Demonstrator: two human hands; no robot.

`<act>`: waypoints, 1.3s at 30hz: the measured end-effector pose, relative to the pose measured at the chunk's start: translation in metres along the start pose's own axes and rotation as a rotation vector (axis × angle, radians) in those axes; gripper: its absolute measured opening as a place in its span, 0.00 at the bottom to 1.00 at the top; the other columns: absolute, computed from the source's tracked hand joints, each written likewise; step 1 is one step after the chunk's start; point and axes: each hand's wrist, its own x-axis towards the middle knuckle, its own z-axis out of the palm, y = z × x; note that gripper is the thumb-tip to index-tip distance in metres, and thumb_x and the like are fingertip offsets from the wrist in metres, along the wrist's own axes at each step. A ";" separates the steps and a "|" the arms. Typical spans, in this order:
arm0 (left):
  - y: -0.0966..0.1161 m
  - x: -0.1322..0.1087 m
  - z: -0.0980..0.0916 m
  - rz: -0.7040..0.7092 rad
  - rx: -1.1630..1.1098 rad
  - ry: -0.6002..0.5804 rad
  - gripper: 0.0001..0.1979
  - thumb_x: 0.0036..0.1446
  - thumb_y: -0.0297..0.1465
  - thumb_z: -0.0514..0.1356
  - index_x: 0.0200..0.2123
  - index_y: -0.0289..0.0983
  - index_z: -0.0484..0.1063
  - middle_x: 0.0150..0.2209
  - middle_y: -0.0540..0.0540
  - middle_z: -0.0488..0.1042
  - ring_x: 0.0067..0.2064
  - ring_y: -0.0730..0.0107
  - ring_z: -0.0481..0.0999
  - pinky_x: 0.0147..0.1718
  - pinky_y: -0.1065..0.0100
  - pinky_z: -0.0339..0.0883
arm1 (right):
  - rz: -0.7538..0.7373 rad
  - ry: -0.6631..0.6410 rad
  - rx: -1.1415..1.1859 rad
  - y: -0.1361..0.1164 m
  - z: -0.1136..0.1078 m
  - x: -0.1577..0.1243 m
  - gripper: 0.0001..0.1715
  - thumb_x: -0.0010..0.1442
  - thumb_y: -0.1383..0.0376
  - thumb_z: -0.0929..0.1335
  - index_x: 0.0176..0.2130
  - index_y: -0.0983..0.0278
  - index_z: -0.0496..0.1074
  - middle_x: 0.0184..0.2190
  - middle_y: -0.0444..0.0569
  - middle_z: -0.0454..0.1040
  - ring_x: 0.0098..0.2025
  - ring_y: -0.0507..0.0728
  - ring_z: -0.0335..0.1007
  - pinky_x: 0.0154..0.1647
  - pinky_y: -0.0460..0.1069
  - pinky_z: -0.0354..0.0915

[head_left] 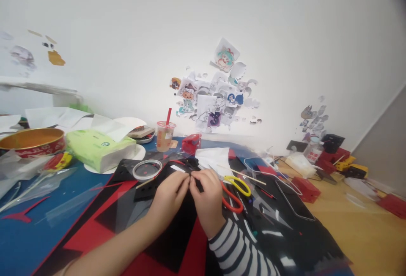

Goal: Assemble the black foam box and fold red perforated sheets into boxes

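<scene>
Two hands work at the centre of the tabletop (83, 191), above a black sheet (173, 242). Left hand (171, 189): thumb and index finger pinched together, forearm bare. Right hand (207, 191): same pinch, wrist in a striped sleeve (237, 246). Both sets of fingertips meet on a small dark piece (190, 176), located between them; its shape is too small to tell.

Markings, left to right: the red bowl (41, 148) carries pale characters, not legible. The green tissue pack (98, 147) bears a round dark-green emblem and fine print, not legible. The lidded cup (164, 138) with a red straw (168, 116) shows faint lettering on its side; wording cannot be read. At far right, a white container (314, 154) shows red characters, also unreadable.

Adjacent items: scissors (227, 179) with one yellow and one orange-red loop lie just beside the right hand. A tape ring (136, 176) lies to the left of the left hand. A phone (294, 202) lies farther right, dark face up.
</scene>
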 end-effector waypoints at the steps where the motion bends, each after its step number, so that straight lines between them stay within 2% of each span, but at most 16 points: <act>1: 0.000 0.000 0.000 0.009 0.002 -0.001 0.11 0.58 0.31 0.48 0.29 0.38 0.69 0.28 0.47 0.74 0.31 0.68 0.73 0.32 0.70 0.67 | -0.006 0.005 -0.006 -0.001 0.000 0.000 0.09 0.57 0.73 0.62 0.30 0.63 0.70 0.26 0.47 0.73 0.30 0.54 0.66 0.35 0.51 0.66; 15: -0.002 0.000 0.000 0.012 0.003 -0.008 0.11 0.58 0.31 0.49 0.29 0.38 0.70 0.29 0.46 0.74 0.32 0.68 0.73 0.33 0.70 0.67 | -0.027 0.046 0.048 0.003 0.000 0.002 0.09 0.55 0.73 0.62 0.28 0.62 0.69 0.25 0.45 0.72 0.29 0.54 0.68 0.41 0.54 0.67; 21: 0.001 0.001 -0.001 -0.010 0.007 0.000 0.11 0.58 0.32 0.49 0.30 0.39 0.70 0.29 0.46 0.75 0.32 0.67 0.74 0.33 0.70 0.68 | 0.045 0.014 0.099 0.007 -0.001 0.000 0.08 0.57 0.71 0.63 0.30 0.62 0.70 0.27 0.46 0.73 0.32 0.54 0.69 0.40 0.52 0.68; 32: 0.001 0.001 0.000 -0.004 0.042 -0.006 0.13 0.59 0.31 0.46 0.32 0.39 0.70 0.31 0.45 0.76 0.33 0.66 0.74 0.36 0.67 0.68 | -0.032 -0.044 0.022 0.006 -0.001 -0.001 0.10 0.59 0.70 0.62 0.35 0.62 0.73 0.32 0.49 0.76 0.36 0.56 0.72 0.45 0.56 0.67; 39: 0.000 0.002 -0.001 0.029 0.060 -0.027 0.13 0.59 0.31 0.47 0.28 0.38 0.68 0.26 0.47 0.72 0.29 0.68 0.72 0.31 0.69 0.66 | -0.039 -0.031 -0.014 0.000 0.000 -0.002 0.11 0.59 0.72 0.61 0.34 0.63 0.72 0.31 0.49 0.77 0.35 0.56 0.72 0.43 0.55 0.69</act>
